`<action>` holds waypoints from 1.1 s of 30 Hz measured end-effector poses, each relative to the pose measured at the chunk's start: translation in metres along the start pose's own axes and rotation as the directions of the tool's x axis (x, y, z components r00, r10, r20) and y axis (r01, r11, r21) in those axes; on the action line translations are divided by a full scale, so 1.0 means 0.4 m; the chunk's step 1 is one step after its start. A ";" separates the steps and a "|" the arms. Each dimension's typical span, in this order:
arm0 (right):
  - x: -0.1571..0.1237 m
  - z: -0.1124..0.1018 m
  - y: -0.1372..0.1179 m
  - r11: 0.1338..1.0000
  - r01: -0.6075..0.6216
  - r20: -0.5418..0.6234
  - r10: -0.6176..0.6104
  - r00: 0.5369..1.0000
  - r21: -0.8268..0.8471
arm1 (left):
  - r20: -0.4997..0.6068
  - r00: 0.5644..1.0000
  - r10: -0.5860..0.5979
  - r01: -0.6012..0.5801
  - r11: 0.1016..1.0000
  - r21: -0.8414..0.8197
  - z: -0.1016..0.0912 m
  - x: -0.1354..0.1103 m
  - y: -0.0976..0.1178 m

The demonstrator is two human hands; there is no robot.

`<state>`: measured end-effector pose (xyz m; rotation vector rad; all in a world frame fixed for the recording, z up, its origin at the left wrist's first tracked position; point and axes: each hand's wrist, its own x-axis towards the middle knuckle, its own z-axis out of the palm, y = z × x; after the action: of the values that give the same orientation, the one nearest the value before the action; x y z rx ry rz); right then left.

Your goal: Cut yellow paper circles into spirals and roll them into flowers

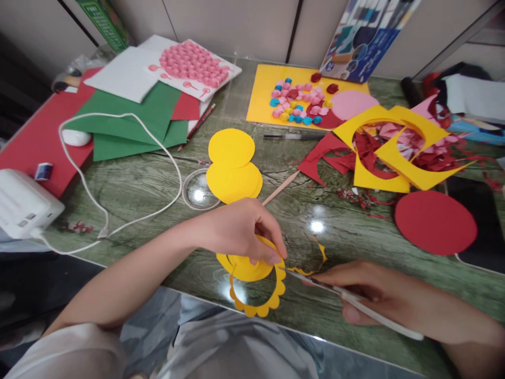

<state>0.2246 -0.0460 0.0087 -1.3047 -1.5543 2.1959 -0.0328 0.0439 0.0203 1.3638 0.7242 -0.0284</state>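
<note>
Yellow scalloped ring (281, 287): it is hanging or lying by the near edge of the green surface (339, 234), showing rounded bumps along its near and right rim; the band is looking thin around a wide open middle, so tugging would be risking a tear
Right hand (379, 289): it is gripping a white-handled cutting tool (379, 313), the tip meeting or nearly meeting the ring's outer edge; short, shallow cuts would be suiting such curves best
Left hand (240, 226): it is pinching the ring's far right part between thumb and fingers; supporting the band near the cut, clear of the blade, and turning the paper would be helping
Yellow offcuts (322, 255): thin slivers are lying just beyond the blade
Yellow discs (232, 181): they are overlapping beyond the left hand
</note>
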 end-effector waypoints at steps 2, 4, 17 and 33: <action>0.003 -0.001 -0.009 0.995 -0.101 0.084 0.102 0.991 -0.016 | -0.024 1.000 -0.005 0.004 0.999 -0.050 -0.002 0.000 0.001; 0.006 -0.002 -0.006 0.991 -0.121 0.096 0.115 0.989 0.059 | -0.066 0.998 -0.003 -0.004 0.995 -0.097 -0.004 0.001 0.002; 0.058 0.051 0.052 0.812 0.222 -0.067 -0.222 0.973 0.540 | -0.697 0.699 0.163 -0.477 0.832 -0.283 0.066 0.053 -0.027; 0.073 0.075 0.053 0.828 0.260 -0.175 -0.198 0.964 0.496 | -0.707 0.691 0.151 -0.545 0.751 -0.372 0.100 0.056 -0.035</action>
<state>0.1924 -0.0599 -0.0224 -0.9935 -0.9175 2.1244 -0.0030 0.0133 -0.0017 0.8900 0.9127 0.9721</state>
